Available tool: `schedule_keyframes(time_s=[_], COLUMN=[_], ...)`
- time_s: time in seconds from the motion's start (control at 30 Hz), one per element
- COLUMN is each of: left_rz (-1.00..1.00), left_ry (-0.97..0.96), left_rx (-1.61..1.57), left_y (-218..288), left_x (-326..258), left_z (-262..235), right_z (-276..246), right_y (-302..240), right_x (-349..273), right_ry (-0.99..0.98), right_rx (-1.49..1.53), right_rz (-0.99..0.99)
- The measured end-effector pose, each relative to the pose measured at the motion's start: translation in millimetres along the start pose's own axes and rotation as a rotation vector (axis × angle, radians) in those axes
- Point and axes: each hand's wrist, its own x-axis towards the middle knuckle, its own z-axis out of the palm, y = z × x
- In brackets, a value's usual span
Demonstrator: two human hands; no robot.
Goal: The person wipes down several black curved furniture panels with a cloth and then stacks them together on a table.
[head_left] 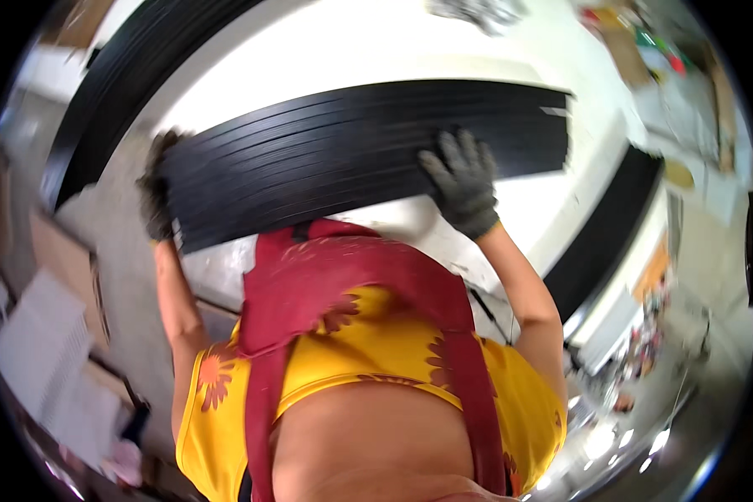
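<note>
Black strips [351,151]: a wide bundle of long, thin, flat lengths lying side by side, resting across a white table [326,58] in front of the person and reaching from one hand to the other.

Right hand [463,180]: grey work glove, fingers spread, palm pressed flat on the near right part of the bundle.

Left hand [156,197]: dark glove, at the left end of the bundle, touching or gripping its edge; blur hides whether the fingers are curled round it or flat against it.

Other stock: a second run of black strips [134,75] lying along the far left of the table; a further dark length [602,234] off the right edge.

Surroundings: cardboard boxes [67,268] on the floor to the left; small clutter at upper right, too blurred to name.

Risks, as judged: the strips lie loose on one another, so uneven pressure from the flat right hand could fan them out or slide the top ones off the far right end. A weak hold at the left end could let single lengths sag, bend or drop towards the boxes. Thin edges may catch the gloves.
</note>
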Motion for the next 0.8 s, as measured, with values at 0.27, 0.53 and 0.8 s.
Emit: schedule_keyframes(time_s=[0.27,0.53,0.8], left_rz=[-0.164,-0.306,-0.145], left_ry=[0.164,0.416,0.397], left_rx=[-0.265,-0.599,-0.364], left_y=[-34.7,-12.4,-7.3], left_x=[-45.4,-40.4,-40.5], left_z=[-10.4,29.7,19.8], right_z=[31.2,72.0,59.0], right_y=[249.5,326.5,305.2], right_x=[-49.7,-50.6,-45.6], right_ry=[0.526,0.192,0.233], right_rx=[0.372,1.355,1.374], right_rz=[0.572,0.93,0.976])
